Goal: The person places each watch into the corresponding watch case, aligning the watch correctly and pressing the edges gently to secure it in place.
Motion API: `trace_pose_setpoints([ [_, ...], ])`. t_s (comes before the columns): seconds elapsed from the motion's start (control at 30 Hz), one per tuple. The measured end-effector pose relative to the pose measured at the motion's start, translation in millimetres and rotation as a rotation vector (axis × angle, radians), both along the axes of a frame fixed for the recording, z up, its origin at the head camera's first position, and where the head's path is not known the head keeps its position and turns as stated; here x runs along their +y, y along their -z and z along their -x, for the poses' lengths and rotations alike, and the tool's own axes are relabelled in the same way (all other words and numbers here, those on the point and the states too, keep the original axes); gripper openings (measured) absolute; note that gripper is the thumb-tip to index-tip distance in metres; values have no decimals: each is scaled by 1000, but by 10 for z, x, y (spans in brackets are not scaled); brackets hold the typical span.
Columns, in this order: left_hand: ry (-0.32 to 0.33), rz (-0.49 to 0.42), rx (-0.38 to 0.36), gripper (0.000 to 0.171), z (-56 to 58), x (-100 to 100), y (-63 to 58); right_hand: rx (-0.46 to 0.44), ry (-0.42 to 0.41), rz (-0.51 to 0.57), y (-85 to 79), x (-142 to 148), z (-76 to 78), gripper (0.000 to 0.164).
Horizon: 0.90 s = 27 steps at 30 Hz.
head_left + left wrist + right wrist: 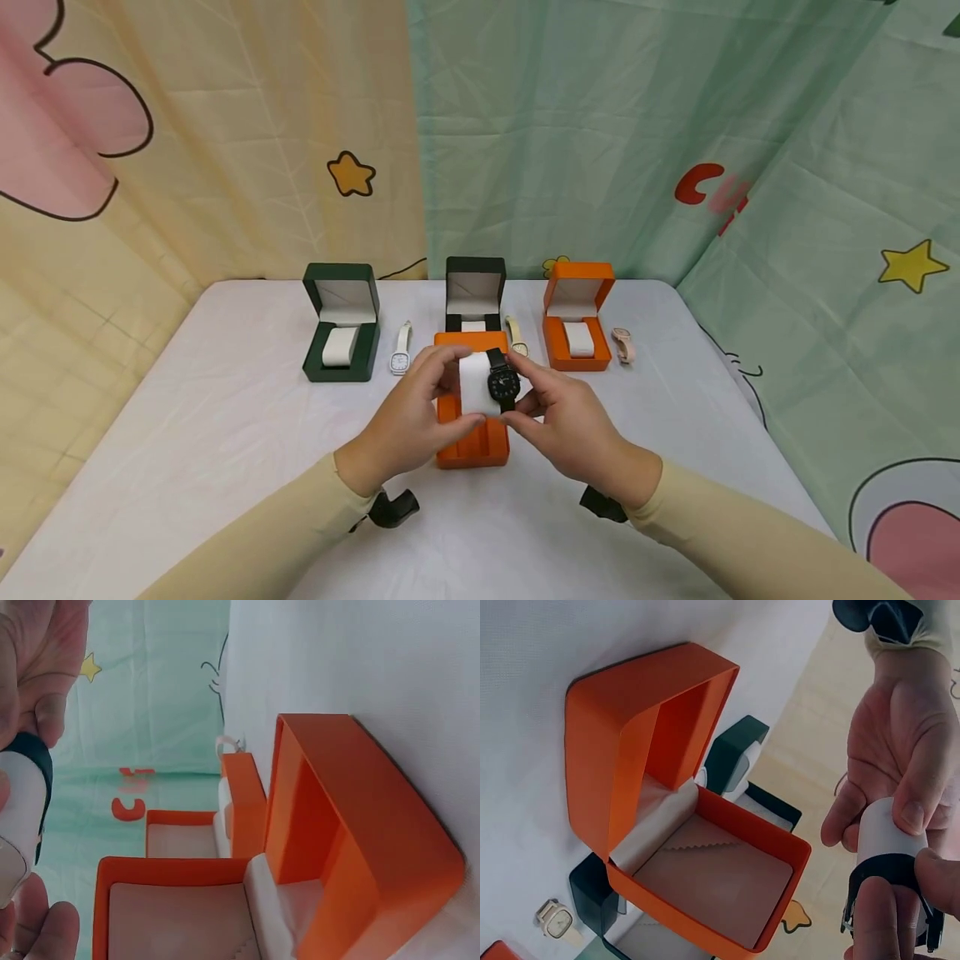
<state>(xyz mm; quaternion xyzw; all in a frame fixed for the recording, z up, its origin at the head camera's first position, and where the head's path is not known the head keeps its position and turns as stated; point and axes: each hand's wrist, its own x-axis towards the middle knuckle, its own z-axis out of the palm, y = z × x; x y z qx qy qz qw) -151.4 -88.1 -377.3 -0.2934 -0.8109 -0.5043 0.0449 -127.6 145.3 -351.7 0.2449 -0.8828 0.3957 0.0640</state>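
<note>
My left hand (408, 421) grips a white watch cushion (474, 385) by its left end, thumb below and fingers above. With my right hand (573, 417) I pinch a black wristwatch (503, 385) at the cushion's right end. Its dark strap (889, 866) curves over the cushion, and the round black dial faces up towards the head camera. Whether the strap is fastened cannot be made out. Below both hands stands an open orange watch box (472, 454), its lid tilted back and its inside bare of a cushion.
Behind stand an open green box (339, 333), a dark box (476, 283) and a second orange box (577, 325), with white cushions inside. Between them lie a white watch (401, 354), a cream watch (517, 340) and a pink watch (623, 343). Curtains hang behind the white-covered table (247, 433).
</note>
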Motion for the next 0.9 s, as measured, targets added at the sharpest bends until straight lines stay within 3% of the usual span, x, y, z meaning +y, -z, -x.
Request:
trace_pose_setpoints([
  [0.5, -32, -12, 9, 71, 23, 14, 6, 8, 40, 41, 50, -54, 39, 69],
  [0.77, 40, -100, -72, 73, 60, -57, 48, 1, -28, 62, 110, -8, 81, 70],
  [0.9, 114, -143, -163, 75, 75, -86, 20, -139, -51, 106, 47, 19, 111, 81],
])
